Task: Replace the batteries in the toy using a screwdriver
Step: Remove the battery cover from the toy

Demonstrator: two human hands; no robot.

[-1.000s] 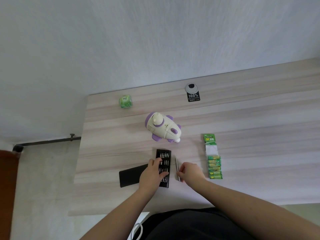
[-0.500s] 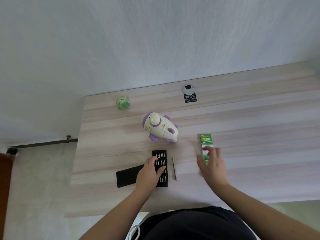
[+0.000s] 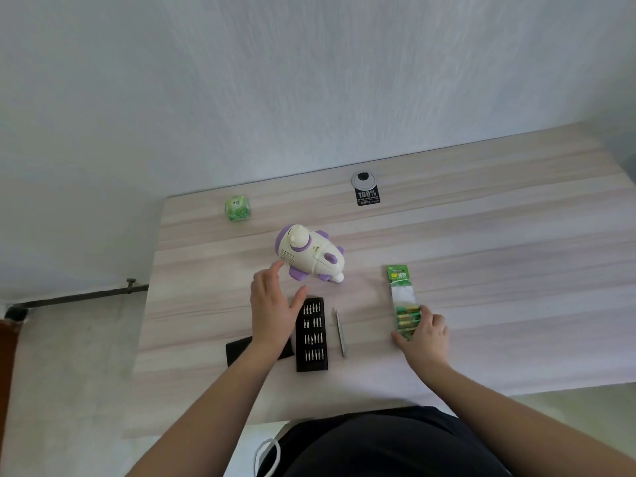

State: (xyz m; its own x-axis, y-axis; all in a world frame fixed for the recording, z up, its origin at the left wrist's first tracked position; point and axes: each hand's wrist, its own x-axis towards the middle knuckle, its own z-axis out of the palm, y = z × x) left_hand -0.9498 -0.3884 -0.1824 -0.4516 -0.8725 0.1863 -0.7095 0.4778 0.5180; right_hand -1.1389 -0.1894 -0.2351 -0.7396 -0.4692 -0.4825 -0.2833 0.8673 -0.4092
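A white and purple toy [image 3: 309, 256] lies on its side in the middle of the wooden table [image 3: 481, 242]. My left hand [image 3: 272, 311] hovers open just below and left of the toy, fingertips close to its purple foot. A black tray of screwdriver bits [image 3: 312, 335] lies beside that hand, with a thin metal screwdriver shaft [image 3: 340, 333] to its right. Further right lies a green battery pack [image 3: 401, 290]; my right hand [image 3: 425, 335] grips its near end, covering the lowest batteries.
A black lid [image 3: 237, 351] lies left of the bit tray, partly under my left forearm. A green cube [image 3: 236, 208] sits at the far left of the table. A round cable grommet [image 3: 363, 180] and a black label [image 3: 367, 197] are near the back edge.
My left hand left the bit tray and rose toward the toy, fingers spread. My right hand moved right from the screwdriver shaft and settled on the near end of the battery pack.
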